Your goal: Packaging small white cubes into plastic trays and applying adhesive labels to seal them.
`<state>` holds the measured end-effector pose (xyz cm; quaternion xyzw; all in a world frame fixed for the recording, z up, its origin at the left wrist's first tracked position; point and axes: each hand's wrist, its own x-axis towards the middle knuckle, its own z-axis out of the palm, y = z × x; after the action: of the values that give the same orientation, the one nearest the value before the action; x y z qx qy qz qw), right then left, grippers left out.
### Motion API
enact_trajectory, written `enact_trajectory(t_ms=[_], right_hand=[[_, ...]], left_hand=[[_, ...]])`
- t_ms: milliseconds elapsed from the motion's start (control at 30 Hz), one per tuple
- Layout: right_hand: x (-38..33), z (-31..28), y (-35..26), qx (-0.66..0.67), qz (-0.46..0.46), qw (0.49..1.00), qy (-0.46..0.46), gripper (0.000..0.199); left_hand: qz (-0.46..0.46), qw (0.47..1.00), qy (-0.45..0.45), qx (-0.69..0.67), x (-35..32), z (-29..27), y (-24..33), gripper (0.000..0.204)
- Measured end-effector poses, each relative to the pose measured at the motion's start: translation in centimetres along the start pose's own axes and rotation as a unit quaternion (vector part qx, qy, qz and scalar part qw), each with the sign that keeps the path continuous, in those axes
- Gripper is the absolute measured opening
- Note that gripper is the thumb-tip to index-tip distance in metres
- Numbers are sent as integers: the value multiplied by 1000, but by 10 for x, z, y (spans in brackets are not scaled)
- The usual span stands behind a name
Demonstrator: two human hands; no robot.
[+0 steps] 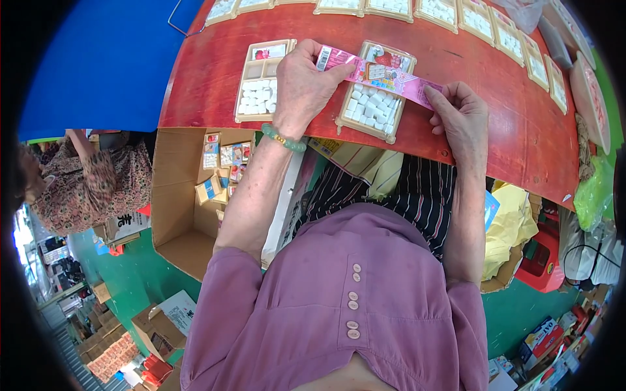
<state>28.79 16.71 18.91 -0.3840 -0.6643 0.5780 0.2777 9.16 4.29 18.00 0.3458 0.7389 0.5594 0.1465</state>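
A pink printed paper sleeve [385, 73] is stretched between my two hands. My left hand [306, 83], with a green bead bracelet above the wrist, pinches its left end. The right end is between the thumb and fingers of my right hand [460, 117]. Beneath the sleeve lies a tan plastic tray [340, 112] of white marshmallow-like pieces [373, 107], partly covered by it. Just left of it, next to my left hand, rests a second tray [240, 104] with white pieces, bare compartments and a red-and-white packet [268, 51].
Several filled trays [435, 12] line the far edge of the red table [208, 72]. A cardboard box [179, 234] with packed items stands below at left. Yellow paper [512, 228] fills a box at right. Another person's patterned sleeve [101, 171] shows at far left.
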Motion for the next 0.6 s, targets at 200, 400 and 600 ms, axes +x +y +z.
enact_trajectory(t_ms=[200, 400, 600], right_hand=[[-3, 4, -2, -72, -9, 997, 19, 21], [-3, 7, 4, -154, -61, 986, 33, 21], [-2, 9, 8, -219, -117, 967, 64, 22]], left_hand=[[33, 997, 18, 70, -4, 1, 7, 27], [28, 997, 18, 67, -5, 1, 5, 27], [24, 998, 8, 54, -6, 3, 3, 30]])
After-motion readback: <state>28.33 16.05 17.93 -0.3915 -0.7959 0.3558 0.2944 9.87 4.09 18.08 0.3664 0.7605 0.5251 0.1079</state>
